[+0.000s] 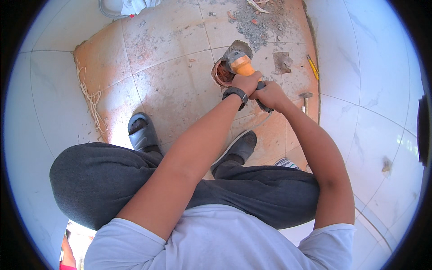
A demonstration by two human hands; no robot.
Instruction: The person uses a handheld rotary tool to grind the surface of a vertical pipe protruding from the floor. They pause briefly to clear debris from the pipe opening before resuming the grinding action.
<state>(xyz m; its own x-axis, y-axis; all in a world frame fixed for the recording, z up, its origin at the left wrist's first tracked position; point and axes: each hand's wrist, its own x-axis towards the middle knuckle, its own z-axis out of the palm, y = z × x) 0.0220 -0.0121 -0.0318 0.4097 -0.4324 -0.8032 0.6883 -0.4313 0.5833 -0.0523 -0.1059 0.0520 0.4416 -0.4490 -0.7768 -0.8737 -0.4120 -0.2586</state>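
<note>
Tiled floor (171, 85), orange-brown and dusty, boxed in by pale marbled wall tiles (373, 81) on the left and right.

Nearest: white T-shirt at bottom edge, then dark grey trousers (135, 180), person crouched. Two grey slip-on shoes on the floor, left shoe (141, 132), right shoe (240, 146), apart, toes pointing away.

Both forearms run up from the lower edge and meet near centre. Left hand (246, 83), black wristwatch (236, 94) on the wrist, fingers wrapped tight around the orange body of an angle grinder (240, 63). Right hand (270, 95) just beside it, touching, closed around the grinder's dark rear handle. Pale cable (263, 120) drops from below the right hand toward the right shoe.

Grinder head, grey guard, sits at a round hole in the floor (221, 74), over its right rim. Can't tell if the disc is touching the rim.

Right of the hands: hammer (306, 100) lying on the floor near the wall. Further out: small square cut-out (282, 62) in a tile, yellow-handled tool (312, 66) by the wall edge.

Left side: pale rope (92, 101) lying loosely along the floor edge.

Far end: grey rubble and dust (258, 22) behind the hole, white cloth (135, 5) at top edge.
</note>
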